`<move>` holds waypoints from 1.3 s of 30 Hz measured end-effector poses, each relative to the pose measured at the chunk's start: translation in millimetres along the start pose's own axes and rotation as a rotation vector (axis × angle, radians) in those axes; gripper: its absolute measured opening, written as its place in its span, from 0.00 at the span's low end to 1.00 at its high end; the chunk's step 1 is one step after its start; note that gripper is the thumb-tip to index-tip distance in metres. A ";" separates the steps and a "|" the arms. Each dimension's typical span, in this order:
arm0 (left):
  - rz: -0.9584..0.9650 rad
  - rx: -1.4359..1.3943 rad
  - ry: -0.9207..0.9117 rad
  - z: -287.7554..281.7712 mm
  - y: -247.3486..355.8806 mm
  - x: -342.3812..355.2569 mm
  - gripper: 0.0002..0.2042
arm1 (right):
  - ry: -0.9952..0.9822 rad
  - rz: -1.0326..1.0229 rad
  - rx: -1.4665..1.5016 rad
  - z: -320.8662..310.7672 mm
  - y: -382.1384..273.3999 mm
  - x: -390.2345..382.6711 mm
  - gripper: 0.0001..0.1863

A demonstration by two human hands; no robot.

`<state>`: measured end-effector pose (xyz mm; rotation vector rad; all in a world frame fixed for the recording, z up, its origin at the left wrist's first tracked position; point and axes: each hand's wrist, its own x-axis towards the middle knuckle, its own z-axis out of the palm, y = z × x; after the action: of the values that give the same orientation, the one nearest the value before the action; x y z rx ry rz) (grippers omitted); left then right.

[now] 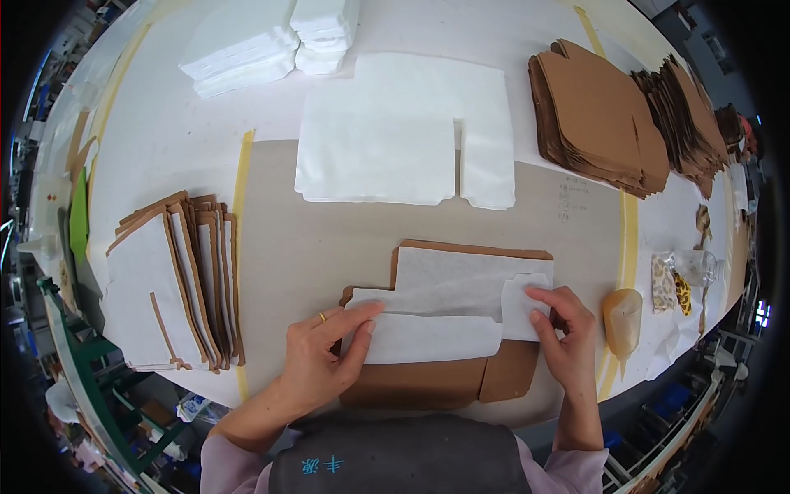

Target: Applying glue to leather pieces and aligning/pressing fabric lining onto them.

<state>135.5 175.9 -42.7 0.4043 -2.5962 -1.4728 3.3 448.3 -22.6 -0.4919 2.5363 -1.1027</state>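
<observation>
Before me lies a flat brown cut piece (411, 385), leather-like or card-like, with a notched corner at its upper left. A thin white lining sheet (461, 272) covers its upper part. The sheet's near edge is folded back on itself, baring the brown surface below, and a small flap is turned over at the right. My left hand (322, 350), with a ring on one finger, pinches the left end of the fold between thumb and forefinger. At the right flap, my right hand (569, 333) pinches the sheet's edge the same way.
White notched sheets (387, 132) lie beyond the work, with white stacks (247, 41) farther back. Lined brown pieces (156, 288) fan out at left; brown stacks (601, 115) stand back right. An amber squeeze bottle (622, 317) and a clear jar (695, 267) are at right.
</observation>
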 end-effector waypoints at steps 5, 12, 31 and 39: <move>0.003 0.002 0.009 0.7 -1.1 -1.3 0.12 | -0.008 0.009 0.003 0.0 -1.5 1.4 0.15; 0.000 0.026 -0.009 4.1 -2.3 -1.0 0.11 | -0.009 0.017 -0.003 -3.4 -0.8 0.3 0.15; 0.008 0.111 0.025 1.8 -2.4 -4.7 0.11 | -0.030 0.052 0.123 -1.2 4.6 5.0 0.11; -0.030 0.054 -0.004 -2.4 0.3 -6.0 0.12 | -0.035 0.024 0.043 -5.3 -2.4 3.9 0.12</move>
<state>141.7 175.8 -41.0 0.4490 -2.6492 -1.4159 -1.9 448.4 -18.0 -0.4644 2.4768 -1.1284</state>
